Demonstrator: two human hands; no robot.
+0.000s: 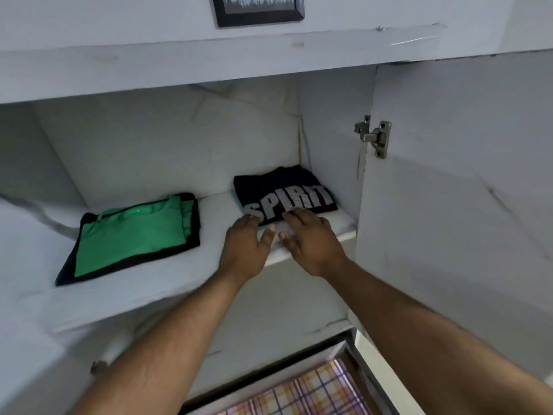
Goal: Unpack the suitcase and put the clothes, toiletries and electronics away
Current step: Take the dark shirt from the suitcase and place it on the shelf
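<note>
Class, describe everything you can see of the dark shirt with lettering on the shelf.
The dark folded shirt looks like soft navy or black fabric printed with pale striped letters. It lies flat at the right end of the white shelf, near the cupboard's side wall. The left hand and right hand rest at its front edge, fingertips touching it.

Both bare arms reach forward and up, side by side. The left hand (pixel 244 250) and right hand (pixel 311 242) lie palm down, fingers (pixel 294 218) straight and slightly spread, thumbs nearly meeting between them.
</note>
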